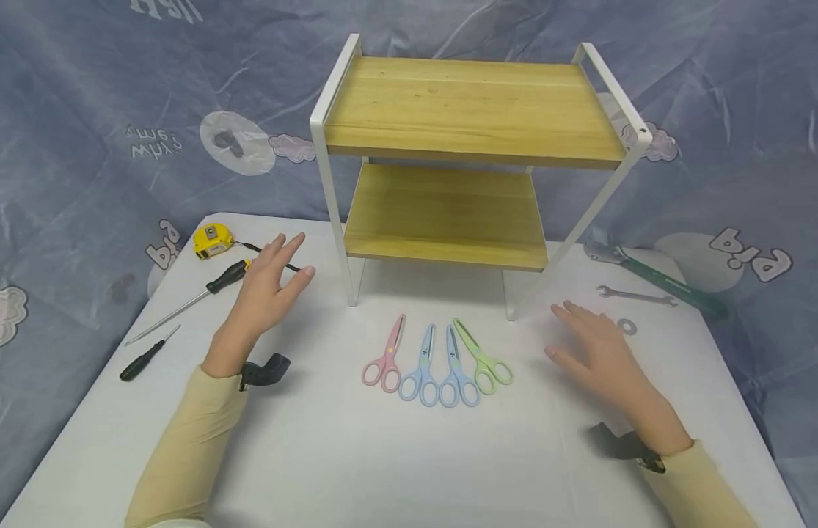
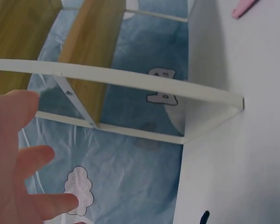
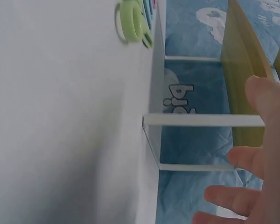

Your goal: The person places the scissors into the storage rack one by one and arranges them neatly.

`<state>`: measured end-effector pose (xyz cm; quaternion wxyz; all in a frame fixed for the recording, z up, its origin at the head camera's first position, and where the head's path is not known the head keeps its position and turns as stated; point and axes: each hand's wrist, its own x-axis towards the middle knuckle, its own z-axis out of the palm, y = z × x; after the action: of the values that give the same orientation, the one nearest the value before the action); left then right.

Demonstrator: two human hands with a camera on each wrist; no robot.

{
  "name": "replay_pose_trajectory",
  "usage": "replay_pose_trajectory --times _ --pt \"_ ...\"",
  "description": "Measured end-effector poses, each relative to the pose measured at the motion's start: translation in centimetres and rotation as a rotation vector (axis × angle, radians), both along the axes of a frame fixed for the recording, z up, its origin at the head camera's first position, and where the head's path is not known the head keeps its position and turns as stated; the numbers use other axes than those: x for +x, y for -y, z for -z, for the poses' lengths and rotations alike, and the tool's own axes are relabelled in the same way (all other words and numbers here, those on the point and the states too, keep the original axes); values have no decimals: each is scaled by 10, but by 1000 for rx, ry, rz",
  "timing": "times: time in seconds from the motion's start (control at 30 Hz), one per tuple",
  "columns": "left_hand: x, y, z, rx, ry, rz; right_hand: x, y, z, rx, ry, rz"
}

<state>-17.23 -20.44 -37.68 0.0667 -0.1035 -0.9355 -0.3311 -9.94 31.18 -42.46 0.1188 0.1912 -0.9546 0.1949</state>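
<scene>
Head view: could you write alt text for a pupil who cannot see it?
A person's left hand and right hand hover open and empty over a white table, on either side of four scissors fanned out before a two-tier shelf. A tape measure and two screwdrivers lie at the left; a wrench, a washer and a green-handled tool at the right.

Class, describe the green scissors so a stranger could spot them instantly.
On the white table, find the two-tier shelf. Just in front lie four pairs of scissors in a row. Take the one at the right end, the only green pair.
</scene>
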Motion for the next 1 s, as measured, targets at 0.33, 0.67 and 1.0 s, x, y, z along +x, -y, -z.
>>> replay_pose_trajectory --times 0.33,0.67,1.0 --pt "-7 -17 3 218 -22 57 15 23 22 -115 73 -53" --pt "-17 -38 9 445 45 109 16 33 40 -228 40 -128" --pt "-21 -55 10 541 39 137 18 43 48 -351 70 -161"
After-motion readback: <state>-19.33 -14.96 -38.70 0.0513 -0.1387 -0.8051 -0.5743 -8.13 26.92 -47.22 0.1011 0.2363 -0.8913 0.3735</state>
